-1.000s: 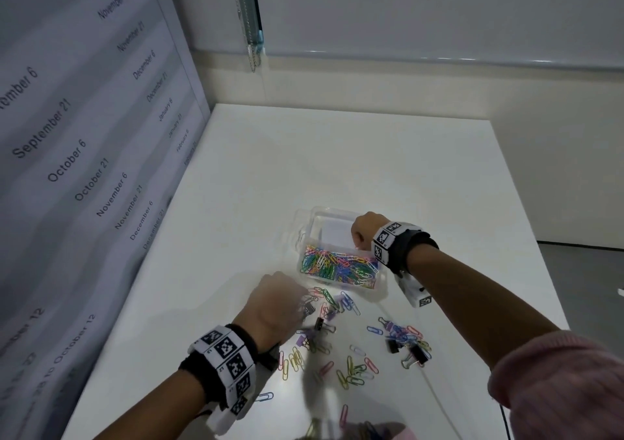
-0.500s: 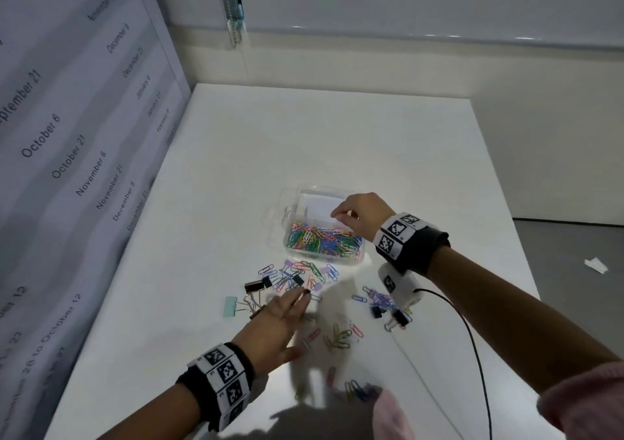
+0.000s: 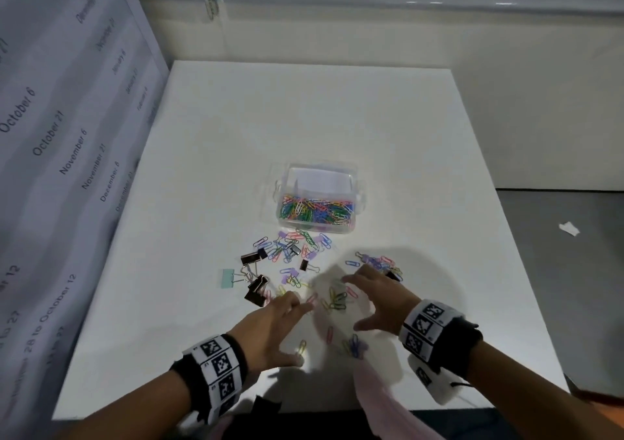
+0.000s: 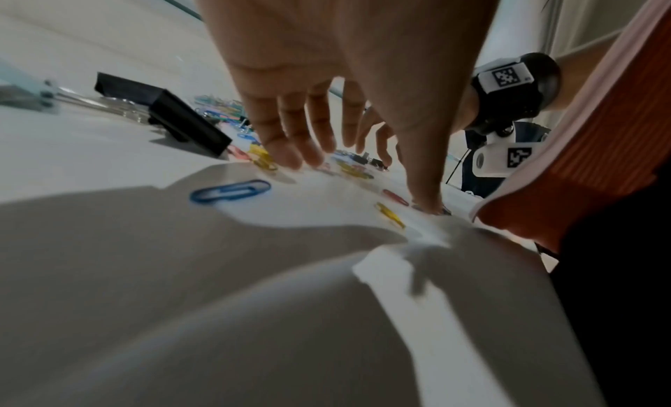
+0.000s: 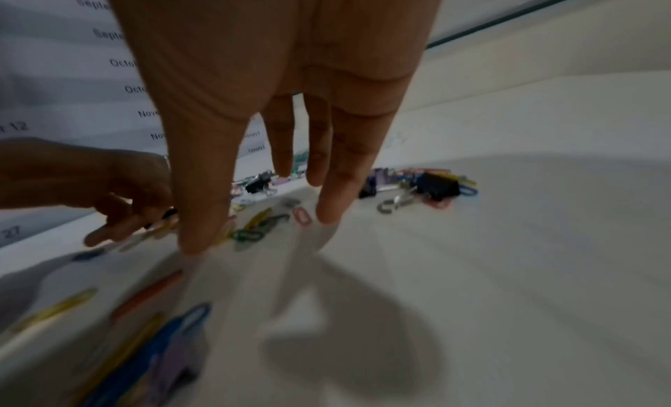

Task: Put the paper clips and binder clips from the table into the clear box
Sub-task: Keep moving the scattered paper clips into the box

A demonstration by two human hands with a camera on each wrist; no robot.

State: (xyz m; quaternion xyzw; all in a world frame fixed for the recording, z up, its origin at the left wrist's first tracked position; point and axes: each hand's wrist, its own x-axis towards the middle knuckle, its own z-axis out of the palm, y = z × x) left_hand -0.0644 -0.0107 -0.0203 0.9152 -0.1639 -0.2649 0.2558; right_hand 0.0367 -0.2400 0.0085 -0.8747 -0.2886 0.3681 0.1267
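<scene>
The clear box [image 3: 285, 182] stands mid-table, holding a heap of coloured paper clips [image 3: 315, 210]. Loose paper clips [image 3: 337, 299] and black binder clips [image 3: 256, 289] lie scattered on the white table [image 3: 304, 112] in front of it. A mint binder clip [image 3: 228, 277] sits at the left of the scatter. My left hand [image 3: 270, 324] is spread flat over the table, fingertips by a pink clip. My right hand [image 3: 380, 299] is spread opposite it, fingers straight, with a small bunch of clips between the two hands. Neither hand holds anything.
A wall panel [image 3: 50, 135] printed with dates rises along the table's left edge. The table's front edge [image 3: 304, 412] is just under my wrists. A pink sleeve [image 3: 381, 402] hangs at the bottom. A paper scrap [image 3: 569, 228] lies on the floor at the right.
My right hand has left the box and come down toward me onto the scatter. My left hand has drawn back and spread flat. The box is now uncovered.
</scene>
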